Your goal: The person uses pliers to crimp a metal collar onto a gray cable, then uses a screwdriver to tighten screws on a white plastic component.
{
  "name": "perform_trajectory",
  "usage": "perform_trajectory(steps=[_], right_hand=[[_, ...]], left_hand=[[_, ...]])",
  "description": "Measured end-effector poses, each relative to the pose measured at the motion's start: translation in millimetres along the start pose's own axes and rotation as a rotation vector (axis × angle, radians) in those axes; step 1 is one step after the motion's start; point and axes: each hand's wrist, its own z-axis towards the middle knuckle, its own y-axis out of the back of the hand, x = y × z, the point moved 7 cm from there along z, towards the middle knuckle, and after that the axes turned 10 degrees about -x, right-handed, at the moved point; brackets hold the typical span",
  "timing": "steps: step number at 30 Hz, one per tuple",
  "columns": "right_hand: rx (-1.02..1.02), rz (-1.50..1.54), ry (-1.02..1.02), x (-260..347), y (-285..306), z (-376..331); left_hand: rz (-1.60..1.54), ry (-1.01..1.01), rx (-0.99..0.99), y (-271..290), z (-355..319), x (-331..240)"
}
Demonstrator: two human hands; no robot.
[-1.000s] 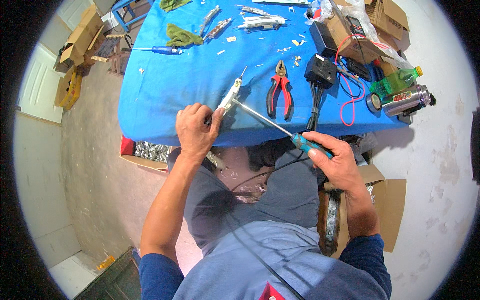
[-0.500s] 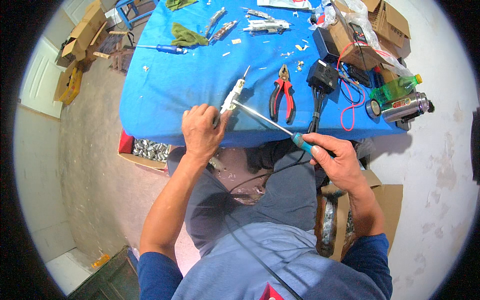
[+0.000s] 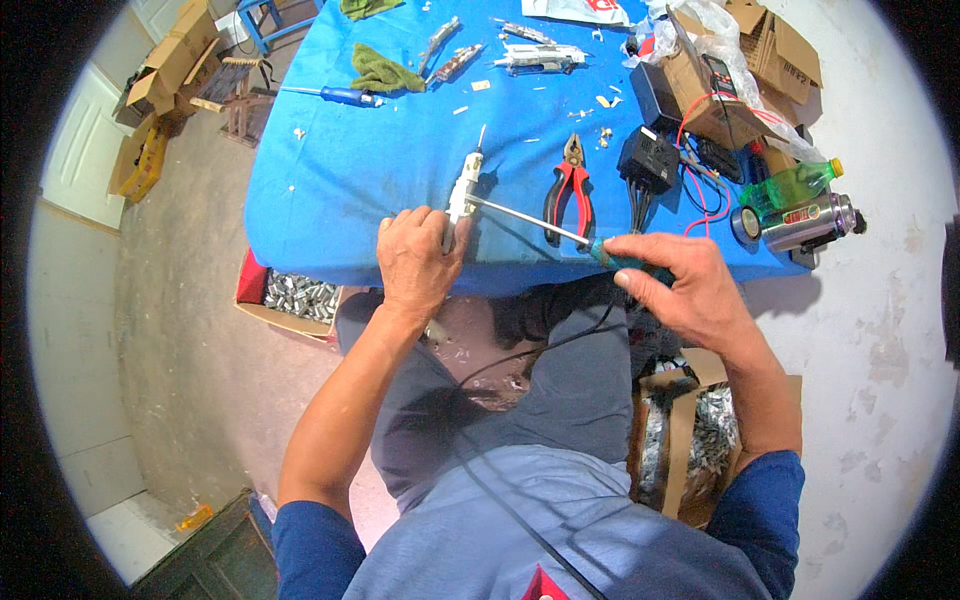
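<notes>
The slim white unit (image 3: 462,193) is held left of the red-and-black pliers (image 3: 573,165), over the near part of the blue-covered desk (image 3: 330,200), its thin rod (image 3: 482,138) pointing away from the person. The left hand (image 3: 422,262) has its grip clamped on the unit's near end; the right hand (image 3: 690,288), nearer than the pliers and to their right, is closed around the screwdriver (image 3: 560,231). The step looks like prying or probing: the tip appears to touch the unit's side. That calls for a steady left hold and measured pressure. Similar units (image 3: 540,60) lie beyond the pliers.
</notes>
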Motion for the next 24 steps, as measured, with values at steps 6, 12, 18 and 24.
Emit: perform_trajectory(steps=[6, 12, 18, 24], right_hand=[[0.098, -0.023, -0.055, -3, 10, 35], [0.193, 0.059, -0.058, 4, -17, 71], [-0.086, 0.140, -0.112, 7, -3, 69], [-0.130, 0.175, -0.309, -41, -33, 59]], left_hand=[[-0.016, 0.007, 0.009, -3, 4, 2], [-0.077, -0.022, 0.054, -6, 5, -5], [-0.125, 0.048, -0.028, 3, -3, -9], [-0.120, 0.057, 0.004, 1, -4, -8]])
